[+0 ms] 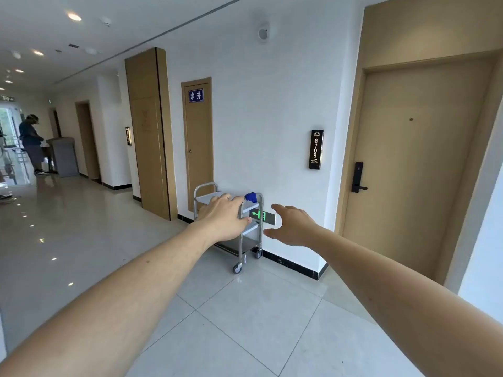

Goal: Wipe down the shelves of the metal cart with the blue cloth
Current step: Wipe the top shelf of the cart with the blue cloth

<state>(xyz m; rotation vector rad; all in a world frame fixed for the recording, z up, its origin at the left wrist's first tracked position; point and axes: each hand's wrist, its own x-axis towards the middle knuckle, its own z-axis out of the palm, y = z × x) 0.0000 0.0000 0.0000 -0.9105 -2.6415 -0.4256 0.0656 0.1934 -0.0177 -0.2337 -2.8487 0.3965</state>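
A small metal cart (246,244) on wheels stands against the white wall, some way ahead of me. It has three shelves. A crumpled blue cloth (251,197) lies on the right end of its top shelf. Both my arms are stretched forward. My left hand (223,216) is open with fingers apart, and in the picture it covers the middle of the cart. My right hand (294,225) is open too, held to the right of the cart in front of the wall. Neither hand holds anything.
I am in a corridor with a glossy tiled floor (245,308). A room door (408,170) is at the right, a narrow utility door (198,142) behind the cart. A green exit sign (258,214) is low on the wall. A person (32,144) stands far down the corridor at left.
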